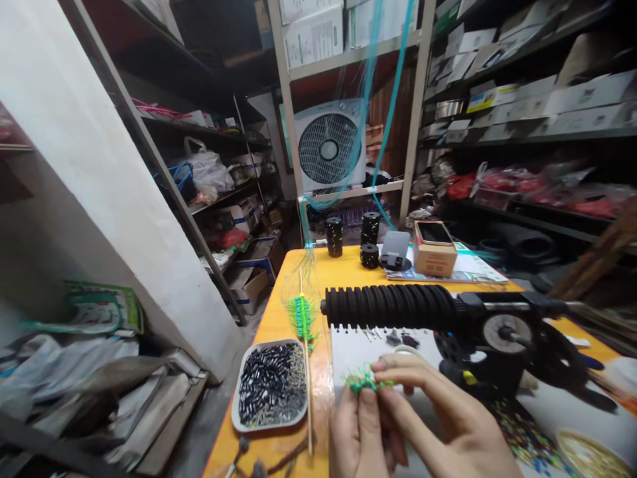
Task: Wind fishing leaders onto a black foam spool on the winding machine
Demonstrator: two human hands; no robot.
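Observation:
My left hand (359, 428) and my right hand (442, 421) meet low in the view over a white sheet (353, 345) on the orange table (279, 312). Both pinch a small green fringed piece (365, 381) between their fingertips. Just behind the hands stands a black machine with a ribbed black roller (391, 306) and a round wheel (500, 332). To the left a thin wooden stick (306, 372) carries a bunch of green fringed pieces (302, 317).
A grey tray (273, 385) of small dark beads lies left of the hands. Black spools (334, 237), a cardboard box (434, 255) with a phone on it and a fan (328, 145) stand at the table's far end. Metal shelves line both sides. Turquoise threads (381, 126) hang down from above.

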